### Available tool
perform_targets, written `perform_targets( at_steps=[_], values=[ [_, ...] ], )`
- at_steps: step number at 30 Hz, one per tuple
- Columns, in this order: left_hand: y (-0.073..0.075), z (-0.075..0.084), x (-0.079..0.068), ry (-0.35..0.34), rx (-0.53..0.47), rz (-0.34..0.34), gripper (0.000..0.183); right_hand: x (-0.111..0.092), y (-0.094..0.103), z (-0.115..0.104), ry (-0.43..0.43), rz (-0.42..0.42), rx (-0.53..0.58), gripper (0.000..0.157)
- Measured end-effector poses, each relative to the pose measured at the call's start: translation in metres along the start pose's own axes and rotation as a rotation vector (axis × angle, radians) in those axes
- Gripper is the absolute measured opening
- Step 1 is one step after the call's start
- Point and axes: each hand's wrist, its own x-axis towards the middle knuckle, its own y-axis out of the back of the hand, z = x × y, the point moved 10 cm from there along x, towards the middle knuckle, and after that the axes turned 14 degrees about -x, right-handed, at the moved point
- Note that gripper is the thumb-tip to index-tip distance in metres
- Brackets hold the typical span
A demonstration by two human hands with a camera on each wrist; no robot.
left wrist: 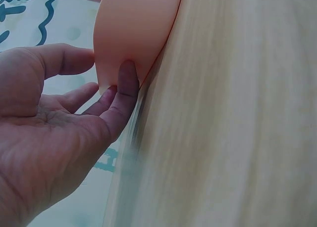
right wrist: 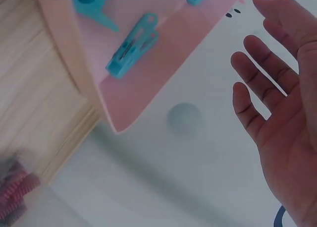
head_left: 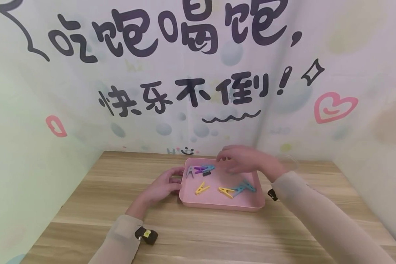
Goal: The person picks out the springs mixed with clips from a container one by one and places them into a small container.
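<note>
A pink tray on the table holds several clothespins. Toward its left lie a grey-blue clothespin, a purple one, a light-blue one and a small black piece. Nearer the front are a yellow clothespin, a second yellow clothespin and blue clothespins. My left hand rests its fingertips against the tray's outer left wall, also visible in the left wrist view. Above the tray's back right part, my right hand hovers with fingers loosely extended, and the right wrist view shows the palm holding nothing.
The wooden table extends around the tray. A printed cloth backdrop with black lettering rises just behind its far edge. A blurred dark-red ribbed item shows at the lower left of the right wrist view.
</note>
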Motion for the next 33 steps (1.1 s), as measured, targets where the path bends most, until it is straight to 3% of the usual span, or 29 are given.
perform_targets(
  at_steps=[10,22,33],
  values=[
    [0.000,0.001,0.000,-0.013,-0.018,-0.027,0.066,0.032,-0.023,-0.014,-0.050,-0.132,-0.014,0.040],
    [0.000,-0.002,0.001,-0.026,-0.019,-0.042,0.065,0.057,-0.044,-0.027,-0.013,-0.147,-0.109,0.047],
    [0.002,-0.002,0.002,-0.003,-0.012,-0.008,0.065,0.064,-0.050,-0.031,-0.019,-0.183,-0.127,0.036]
  ],
)
